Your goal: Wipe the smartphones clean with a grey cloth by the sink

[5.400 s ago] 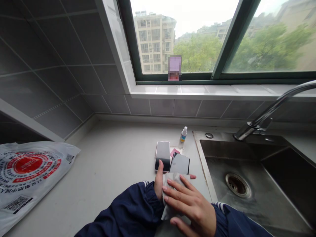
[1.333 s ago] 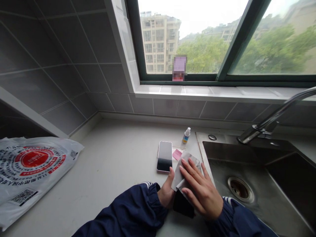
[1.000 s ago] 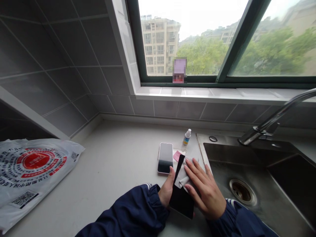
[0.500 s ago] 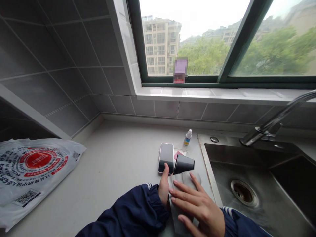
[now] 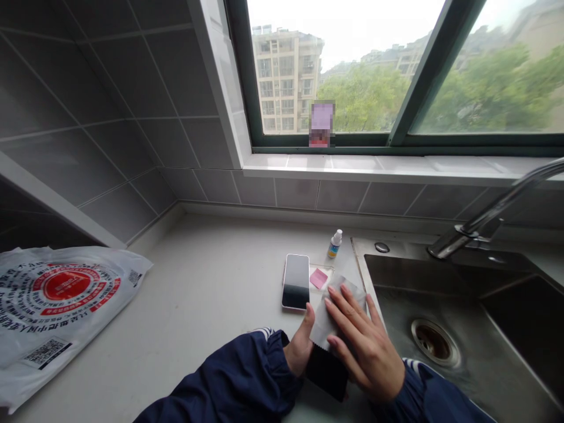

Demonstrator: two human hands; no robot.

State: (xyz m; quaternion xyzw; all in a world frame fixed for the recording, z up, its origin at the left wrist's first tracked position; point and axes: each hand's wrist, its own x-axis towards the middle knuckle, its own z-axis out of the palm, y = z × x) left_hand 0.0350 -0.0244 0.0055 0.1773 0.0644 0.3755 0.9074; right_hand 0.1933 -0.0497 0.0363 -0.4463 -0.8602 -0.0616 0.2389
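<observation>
My left hand [image 5: 302, 342] grips a dark smartphone [image 5: 326, 374] by its edge, thumb along the side and the other fingers hidden beneath. Spread over the phone's upper part is a thin grey cloth [image 5: 324, 323] with a zigzag edge. My right hand [image 5: 363, 346] lies flat on this cloth with its fingers stretched out, pressing it against the phone. Just beyond my left thumb, a second smartphone [image 5: 296, 282] with a pale frame rests screen up on the counter. A small pink square [image 5: 318, 279] lies on a clear, flat piece [image 5: 328, 270] beside it.
A small white-capped bottle [image 5: 335, 244] stands behind the phones. To the right are a steel sink [image 5: 374, 294] and a chrome faucet [image 5: 471, 232]. A printed white plastic bag [image 5: 101, 311] lies at the left of the counter [image 5: 211, 282]. A window sill [image 5: 374, 169] runs behind.
My right hand and the cloth have slid up and away along the phone, baring its lower part. The held phone has tilted, and the pink square is now uncovered.
</observation>
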